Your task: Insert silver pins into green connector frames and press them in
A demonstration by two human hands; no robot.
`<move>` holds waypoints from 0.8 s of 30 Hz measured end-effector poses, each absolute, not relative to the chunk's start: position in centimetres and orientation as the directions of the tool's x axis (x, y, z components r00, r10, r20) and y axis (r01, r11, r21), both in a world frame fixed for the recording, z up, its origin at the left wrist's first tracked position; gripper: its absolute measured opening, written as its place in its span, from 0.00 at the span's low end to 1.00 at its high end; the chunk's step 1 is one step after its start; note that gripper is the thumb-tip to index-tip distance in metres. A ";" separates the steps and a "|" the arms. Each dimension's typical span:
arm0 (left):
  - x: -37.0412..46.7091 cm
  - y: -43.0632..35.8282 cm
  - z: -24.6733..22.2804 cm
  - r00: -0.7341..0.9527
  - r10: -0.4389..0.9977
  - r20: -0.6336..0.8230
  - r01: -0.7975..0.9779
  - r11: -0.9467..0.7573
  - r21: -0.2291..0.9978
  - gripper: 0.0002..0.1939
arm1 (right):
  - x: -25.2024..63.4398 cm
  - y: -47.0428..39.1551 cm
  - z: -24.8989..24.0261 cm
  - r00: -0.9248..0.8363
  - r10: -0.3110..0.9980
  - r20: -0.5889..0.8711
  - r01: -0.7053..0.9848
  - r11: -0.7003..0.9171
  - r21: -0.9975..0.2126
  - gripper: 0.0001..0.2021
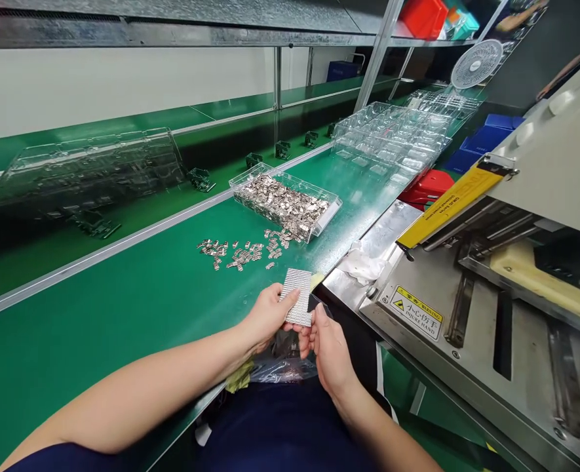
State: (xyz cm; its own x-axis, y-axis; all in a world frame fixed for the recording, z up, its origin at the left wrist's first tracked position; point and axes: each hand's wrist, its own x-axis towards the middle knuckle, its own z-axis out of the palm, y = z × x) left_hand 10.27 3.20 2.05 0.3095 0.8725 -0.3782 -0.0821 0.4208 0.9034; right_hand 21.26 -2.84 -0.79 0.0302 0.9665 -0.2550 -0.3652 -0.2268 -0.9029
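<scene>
A small ridged metallic block is held upright near the table's front edge. My left hand grips its left side, with the thumb across its face. My right hand is closed at the block's lower right corner, its fingertips against the edge. Beyond the hands, small silvery metal pieces lie loose on the green table. Behind them a clear plastic box holds a heap of similar pieces. Below the hands is a clear plastic bag, partly hidden.
At the right stands a metal machine with a yellow bar and a warning label. Clear trays are stacked farther back. Beyond a rail, small dark parts sit on a green belt. Other people's arms show at the upper right.
</scene>
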 end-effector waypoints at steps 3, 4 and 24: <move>10.1 2.4 2.1 0.300 0.875 -0.379 -0.105 0.425 0.899 0.21 | 21.2 -2.9 -0.9 0.044 0.970 -0.239 -0.310 -0.214 -0.926 0.29; 10.1 2.1 2.0 0.296 0.877 -0.379 -0.118 0.427 0.896 0.22 | 21.2 -2.9 -0.9 0.035 0.971 -0.238 -0.301 -0.217 -0.929 0.29; 4.1 -0.2 1.2 0.603 0.712 0.359 0.518 -0.692 0.502 0.19 | 21.3 -4.1 -2.7 -0.101 0.943 -0.318 -0.435 -0.329 -0.838 0.27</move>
State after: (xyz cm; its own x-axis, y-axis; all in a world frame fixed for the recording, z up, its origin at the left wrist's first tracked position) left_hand 4.11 -0.16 1.17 0.6032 0.7122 0.3590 0.5182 -0.6921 0.5025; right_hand 21.32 -4.07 -2.74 -0.1009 0.9428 -0.3177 -0.4348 -0.3290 -0.8383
